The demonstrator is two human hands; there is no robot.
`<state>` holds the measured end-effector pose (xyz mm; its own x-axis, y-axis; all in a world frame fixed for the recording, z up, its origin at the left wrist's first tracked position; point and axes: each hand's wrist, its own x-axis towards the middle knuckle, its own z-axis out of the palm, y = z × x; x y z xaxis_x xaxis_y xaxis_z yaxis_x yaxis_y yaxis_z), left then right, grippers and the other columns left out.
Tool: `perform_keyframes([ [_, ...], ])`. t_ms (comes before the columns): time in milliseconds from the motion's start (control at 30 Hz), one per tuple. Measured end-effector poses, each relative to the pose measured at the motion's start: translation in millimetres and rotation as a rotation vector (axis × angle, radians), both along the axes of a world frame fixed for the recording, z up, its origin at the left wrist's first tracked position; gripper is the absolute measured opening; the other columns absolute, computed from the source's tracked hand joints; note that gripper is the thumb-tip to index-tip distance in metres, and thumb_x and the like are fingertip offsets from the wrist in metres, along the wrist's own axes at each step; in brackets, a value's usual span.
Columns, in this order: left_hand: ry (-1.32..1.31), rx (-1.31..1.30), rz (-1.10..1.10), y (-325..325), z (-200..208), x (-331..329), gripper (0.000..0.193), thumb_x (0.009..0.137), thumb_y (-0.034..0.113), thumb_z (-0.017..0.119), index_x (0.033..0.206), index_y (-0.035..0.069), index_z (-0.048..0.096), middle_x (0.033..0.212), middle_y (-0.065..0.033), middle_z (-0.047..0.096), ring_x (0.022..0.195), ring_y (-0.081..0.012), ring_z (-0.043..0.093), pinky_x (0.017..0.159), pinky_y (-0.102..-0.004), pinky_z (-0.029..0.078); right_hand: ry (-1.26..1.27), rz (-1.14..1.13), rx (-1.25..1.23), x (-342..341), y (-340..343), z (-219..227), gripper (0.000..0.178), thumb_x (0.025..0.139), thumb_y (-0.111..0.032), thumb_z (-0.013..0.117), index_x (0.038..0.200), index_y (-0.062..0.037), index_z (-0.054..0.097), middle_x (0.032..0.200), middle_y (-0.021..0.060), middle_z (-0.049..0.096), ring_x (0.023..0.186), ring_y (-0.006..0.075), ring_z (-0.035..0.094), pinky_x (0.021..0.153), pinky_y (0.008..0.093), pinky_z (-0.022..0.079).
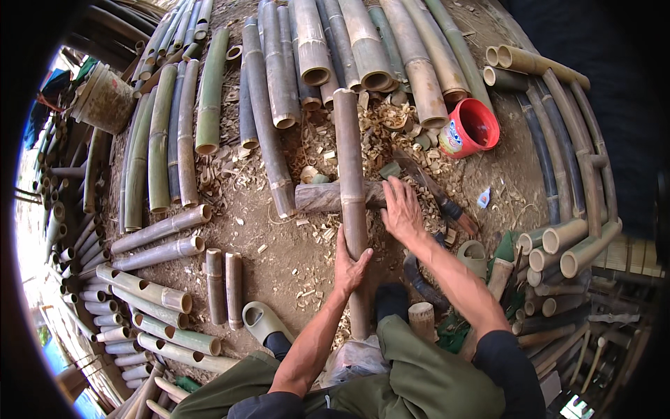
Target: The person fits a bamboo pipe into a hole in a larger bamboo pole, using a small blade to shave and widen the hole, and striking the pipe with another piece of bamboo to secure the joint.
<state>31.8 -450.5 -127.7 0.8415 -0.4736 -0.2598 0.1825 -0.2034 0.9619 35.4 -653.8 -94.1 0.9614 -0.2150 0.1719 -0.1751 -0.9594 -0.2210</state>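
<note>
A brown bamboo pole (349, 153) stretches away from between my knees and lies across a short, rough log (317, 197) on the ground. My left hand (349, 269) is closed around the near half of the pole, thumb on its right side. Over the right end of the log, my right hand (401, 213) has its fingers bent across the wood, just right of the pole. Beyond that hand lies a long tool (447, 202) with a dark middle and a wooden end; part of it is hidden.
Many bamboo poles (366, 49) lie in rows ahead, with more stacked left and right. A red bucket (471, 129) is tipped toward me at the right. Wood chips (310, 143) litter the dirt. Two short bamboo pieces (224, 288) lie near my left slipper (267, 322).
</note>
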Motion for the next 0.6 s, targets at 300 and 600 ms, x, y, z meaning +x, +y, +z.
perform_keyframes([
  [300,-0.203,0.331,-0.034,35.3,18.1,31.4,0.082,0.079,0.035,0.077,0.139,-0.006,0.041,0.133,-0.0298,0.045,0.125,-0.0447,0.044,0.107,-0.0480,0.039,0.273,-0.427,0.915,-20.0,81.6,-21.2,0.048,0.086,-0.042,0.071,0.107,0.0009,0.066,0.093,0.0224,0.070,0.088,0.0349,0.069,0.079,0.0433,0.052],
  [600,0.032,0.680,1.485,316.2,11.7,268.3,0.090,0.075,0.047,0.078,0.129,-0.013,0.039,0.130,-0.0323,0.043,0.124,-0.0427,0.042,0.109,-0.0493,0.032,0.190,-0.197,0.955,-16.1,95.9,-16.8,0.054,0.093,-0.039,0.067,0.120,0.0066,0.058,0.103,0.0200,0.067,0.096,0.0301,0.063,0.089,0.0393,0.048],
])
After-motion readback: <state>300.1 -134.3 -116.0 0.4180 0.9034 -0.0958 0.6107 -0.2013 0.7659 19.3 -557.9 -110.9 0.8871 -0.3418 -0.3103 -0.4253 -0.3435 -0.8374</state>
